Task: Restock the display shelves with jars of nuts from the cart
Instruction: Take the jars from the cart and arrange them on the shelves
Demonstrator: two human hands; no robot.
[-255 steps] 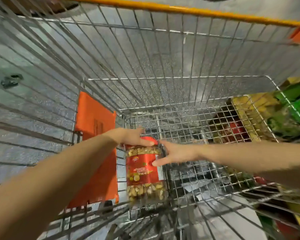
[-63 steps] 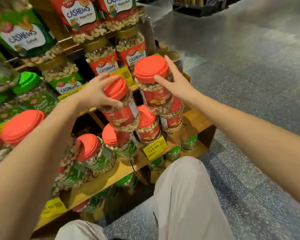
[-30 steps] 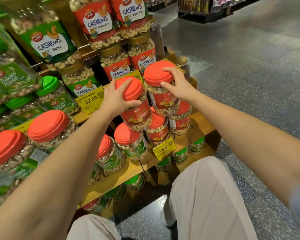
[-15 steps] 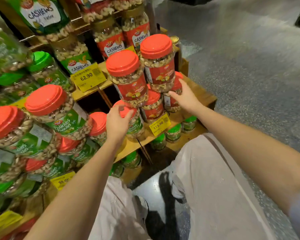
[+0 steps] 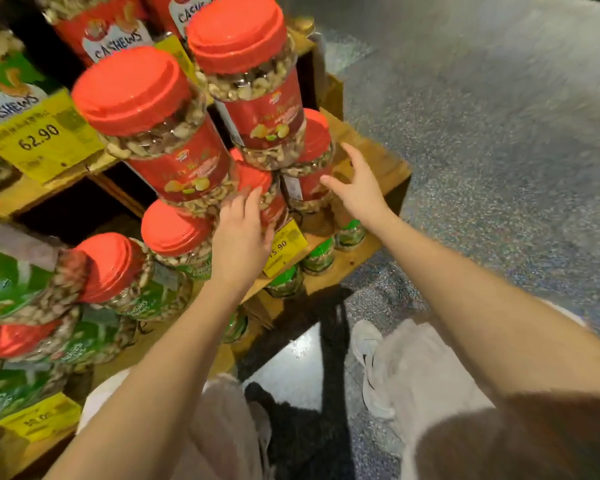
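**Surroundings.** A yellow price tag (image 5: 40, 135) reading 62.90 is hanging on the far-left shelf edge, below jars labelled CASHEWS (image 5: 115, 32). A second price tag (image 5: 286, 244) is sitting on the near edge of the wooden shelf (image 5: 371, 157), and the left hand (image 5: 238, 237) is covering its left part. Green-labelled jars (image 5: 177, 240) with red lids are crowding the left of the shelf, pressed against one another. Small green-lidded jars (image 5: 317, 259) are lining the ledge below the second price tag. Speckled grey floor (image 5: 499, 133) is filling the right side. Light trousers (image 5: 426, 368) and a white shoe (image 5: 368, 344) are showing at the near edge.

**Containers.** Two clear, red-lidded, red-labelled jars are forming the upper tier: the upper left jar (image 5: 160, 133) and the upper right jar (image 5: 253, 81), just beside each other. Both are showing pale nuts through the clear bands above and below the label. They are resting on the lower middle jar (image 5: 262, 188) and the lower right jar (image 5: 309, 161), which are standing on the wooden shelf.

**Hands.** The left hand is reaching with straight fingers and holding nothing. Its fingertips are lying at the base of the upper left jar, over the lower middle jar, but blur is preventing confirmation of contact. The right hand (image 5: 355, 188) is spreading wide and holding nothing, just beside the lower right jar.
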